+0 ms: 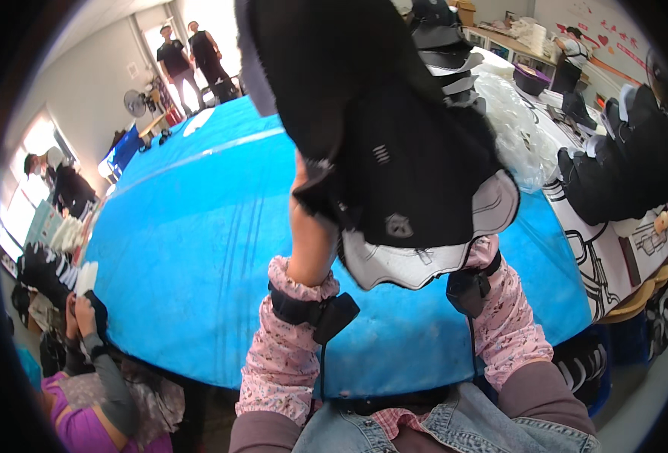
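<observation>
A large black fabric piece (pixel 417 166) with a white, wavy-edged underside is held up close in front of me, over the blue table. Small light stitch marks and a pale emblem show on its black face. My left hand (pixel 307 226) grips its left side; the wrist and back of the hand show, while the fingers go behind the fabric. My right hand is hidden behind the piece's lower right edge, and only the right forearm in its pink sleeve (pixel 507 317) shows. Black straps with small boxes sit around both wrists.
A blue-covered table (pixel 198 249) spreads before me. To the right are a clear plastic bag (pixel 511 121), a purple tub (pixel 530 79) and a heap of black and white pieces (pixel 628 162). At lower left, a co-worker's hands (pixel 81 313) touch similar pieces. Other people stand farther back.
</observation>
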Motion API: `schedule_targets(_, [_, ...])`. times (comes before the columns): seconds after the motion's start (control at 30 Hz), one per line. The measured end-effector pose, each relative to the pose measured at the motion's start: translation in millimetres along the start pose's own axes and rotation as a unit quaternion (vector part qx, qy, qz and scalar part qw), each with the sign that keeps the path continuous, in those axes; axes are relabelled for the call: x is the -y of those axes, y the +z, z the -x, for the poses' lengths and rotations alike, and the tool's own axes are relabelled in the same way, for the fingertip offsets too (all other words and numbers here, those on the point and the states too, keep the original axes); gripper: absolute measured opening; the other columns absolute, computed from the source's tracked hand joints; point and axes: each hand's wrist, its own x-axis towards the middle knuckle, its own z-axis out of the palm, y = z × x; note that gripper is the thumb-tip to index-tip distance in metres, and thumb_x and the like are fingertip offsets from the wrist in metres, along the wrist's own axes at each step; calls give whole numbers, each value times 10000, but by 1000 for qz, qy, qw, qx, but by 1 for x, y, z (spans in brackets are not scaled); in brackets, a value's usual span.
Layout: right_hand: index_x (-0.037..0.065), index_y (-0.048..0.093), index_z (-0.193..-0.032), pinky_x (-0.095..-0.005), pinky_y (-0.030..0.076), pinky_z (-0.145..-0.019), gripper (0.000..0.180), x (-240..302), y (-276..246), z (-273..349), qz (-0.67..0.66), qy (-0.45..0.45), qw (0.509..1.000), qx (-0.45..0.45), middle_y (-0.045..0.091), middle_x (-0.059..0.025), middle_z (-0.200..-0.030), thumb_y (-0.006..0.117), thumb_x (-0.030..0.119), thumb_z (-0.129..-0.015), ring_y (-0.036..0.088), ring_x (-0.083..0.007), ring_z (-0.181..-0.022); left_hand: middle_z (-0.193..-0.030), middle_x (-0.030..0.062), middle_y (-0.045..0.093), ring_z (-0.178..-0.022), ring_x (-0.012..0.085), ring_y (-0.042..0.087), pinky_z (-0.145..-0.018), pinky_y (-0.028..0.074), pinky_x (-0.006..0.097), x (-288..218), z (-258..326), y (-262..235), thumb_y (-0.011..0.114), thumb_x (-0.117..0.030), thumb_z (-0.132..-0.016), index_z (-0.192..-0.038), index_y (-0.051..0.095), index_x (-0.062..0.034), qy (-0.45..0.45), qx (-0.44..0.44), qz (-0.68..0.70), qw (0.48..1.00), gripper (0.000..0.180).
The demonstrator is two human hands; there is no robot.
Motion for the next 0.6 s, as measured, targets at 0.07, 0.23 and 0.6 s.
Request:
schedule_targets(0.07, [-5, 551, -1026, -268, 443, -520, 429, -1, -3, -7, -42, 13, 999, 30, 549, -53, -720, 392, 384, -939, 554, -114, -622, -971, 50, 560, -819, 109, 541, -715, 483, 226, 6, -20, -9, 400, -125, -928, -1352, 288, -41, 51, 51, -31, 997, 446])
schedule_targets(0.23, [33, 593, -809, -228, 415, -466, 389, -8, -3, -19, 258, -45, 954, -148, 530, -18, -604, 452, 379, -917, 526, -90, -528, -997, 84, 575, -850, 138, 550, -746, 489, 280, 29, -12, -28, 422, -136, -922, -1253, 404, -22, -123, 56, 165, 977, 351])
schedule_targets(0.6, [29, 608, -888, -354, 474, -611, 206, -28, 6, -2, 609, -124, 774, 121, 612, -191, -793, 541, 207, -811, 608, -312, -716, -1063, 95, 558, -894, 159, 549, -766, 489, 305, 52, -29, -37, 427, -138, -919, -1231, 414, -22, -42, 170, -124, 977, 333])
